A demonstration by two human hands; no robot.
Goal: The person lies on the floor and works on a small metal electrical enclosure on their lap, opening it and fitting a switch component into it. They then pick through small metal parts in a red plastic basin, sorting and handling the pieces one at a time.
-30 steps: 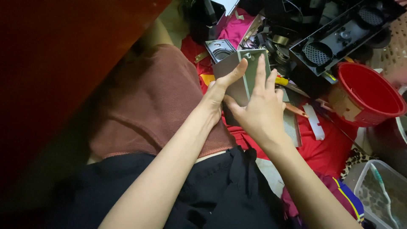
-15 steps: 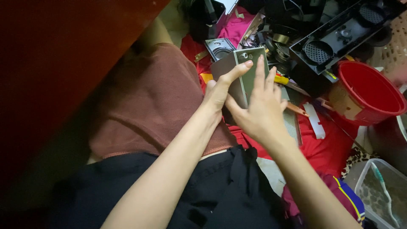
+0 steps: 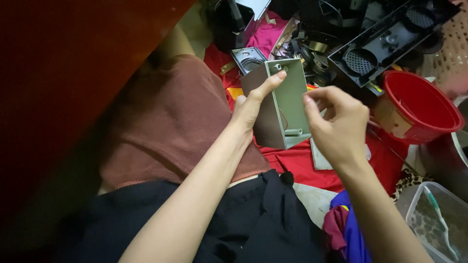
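Holding a small grey box [image 3: 285, 104] up over the lap, left hand [image 3: 251, 104] gripping it.

Left hand wraps the box's near edge, thumb stretched up along the open face, tip almost at the top rim. Right hand [image 3: 339, 126] sits just beside the box's right side, fingers curled in and thumb and forefinger pinched narrow; whether anything sits between them, I cannot tell. Box is tilted, open side facing up, a thin wire loop and a short peg showing inside. Below lies a red cloth [image 3: 292, 163]. Behind the box sits a square grey frame [image 3: 248, 57] with a round hole. To the right, a red bucket [image 3: 421, 109] and above it a long black housing [image 3: 385, 41] with mesh grilles. Bottom right, a clear plastic tub [image 3: 438, 224].
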